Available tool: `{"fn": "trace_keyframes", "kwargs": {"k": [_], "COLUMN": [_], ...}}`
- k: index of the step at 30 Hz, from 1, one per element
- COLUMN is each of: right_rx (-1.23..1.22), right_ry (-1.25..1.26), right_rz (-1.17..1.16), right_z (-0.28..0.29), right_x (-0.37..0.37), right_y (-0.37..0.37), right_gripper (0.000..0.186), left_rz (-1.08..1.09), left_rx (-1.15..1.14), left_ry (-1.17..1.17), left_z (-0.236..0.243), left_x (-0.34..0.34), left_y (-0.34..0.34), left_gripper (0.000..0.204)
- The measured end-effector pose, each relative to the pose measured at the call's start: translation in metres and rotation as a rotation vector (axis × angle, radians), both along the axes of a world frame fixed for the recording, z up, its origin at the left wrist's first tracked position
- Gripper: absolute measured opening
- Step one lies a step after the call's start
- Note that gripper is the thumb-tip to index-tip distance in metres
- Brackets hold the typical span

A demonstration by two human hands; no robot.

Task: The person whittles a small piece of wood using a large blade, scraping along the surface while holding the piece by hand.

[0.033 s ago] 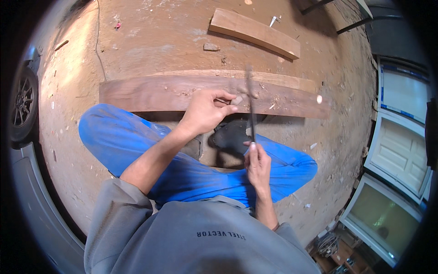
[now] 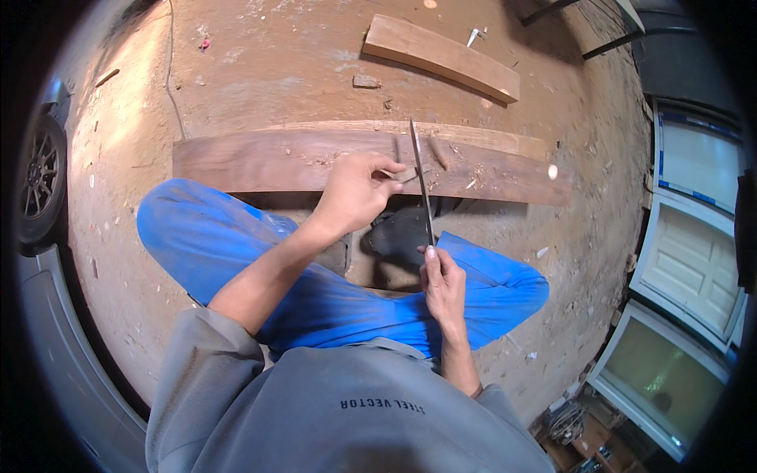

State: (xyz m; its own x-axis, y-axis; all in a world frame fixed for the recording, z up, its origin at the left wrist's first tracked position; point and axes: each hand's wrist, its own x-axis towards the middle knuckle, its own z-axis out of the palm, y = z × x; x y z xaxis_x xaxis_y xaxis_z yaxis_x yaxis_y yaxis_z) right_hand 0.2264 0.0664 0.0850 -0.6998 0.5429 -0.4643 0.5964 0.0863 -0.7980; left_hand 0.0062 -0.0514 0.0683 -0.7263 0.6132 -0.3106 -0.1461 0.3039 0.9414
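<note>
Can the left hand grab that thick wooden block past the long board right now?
Probably not as things stand: the left hand is busy pinching a small piece, and the thick wooden block lies beyond the long board, which looks like a stretch.

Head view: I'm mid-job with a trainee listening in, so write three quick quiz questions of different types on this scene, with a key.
1. True or false: the right hand grips the long thin tool near its lower end in the picture.

2. Relative to the dark plank, the shorter wooden block lies:
A) on top of it
B) beyond it, not touching
C) underneath it

3. Fill in the blank: the small piece is held in the ____ hand.

Key: 1. True. 2. B. 3. Left.
</note>
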Motion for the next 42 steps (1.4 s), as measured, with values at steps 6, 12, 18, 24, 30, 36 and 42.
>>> {"fn": "trace_keyframes", "kwargs": {"k": [6, 12, 18, 24, 30, 36, 42], "right_rx": [-0.089, -0.141, -0.16, -0.226, -0.181, -0.141, -0.006], "right_ry": [0.033, 0.216, 0.108, 0.08, 0.309, 0.372, 0.251], "right_rz": [-0.163, -0.242, -0.069, -0.042, -0.146, -0.216, -0.141], "right_z": [0.015, 0.037, 0.008, 0.003, 0.036, -0.006, -0.03], "right_x": [-0.008, -0.015, -0.001, 0.002, -0.018, -0.013, -0.014], "right_y": [0.013, 0.029, 0.011, 0.002, 0.027, 0.007, -0.005], "right_gripper": [0.052, 0.051, 0.048, 0.04, 0.038, 0.034, 0.04], "left_rz": [-0.016, -0.029, -0.059, -0.088, -0.06, 0.0, -0.041], "left_rx": [0.024, 0.073, 0.016, -0.028, 0.006, -0.039, -0.131], "left_ry": [0.614, 0.799, 0.771, 0.584, 0.327, 0.542, 0.778], "left_z": [-0.01, 0.012, 0.009, 0.019, 0.012, 0.011, 0.017], "left_x": [0.012, -0.001, -0.005, -0.003, -0.005, 0.001, 0.014], "left_y": [0.001, 0.001, 0.007, 0.014, 0.016, 0.017, 0.025], "left_gripper": [0.029, 0.032, 0.031, 0.029, 0.034, 0.021, 0.02]}}
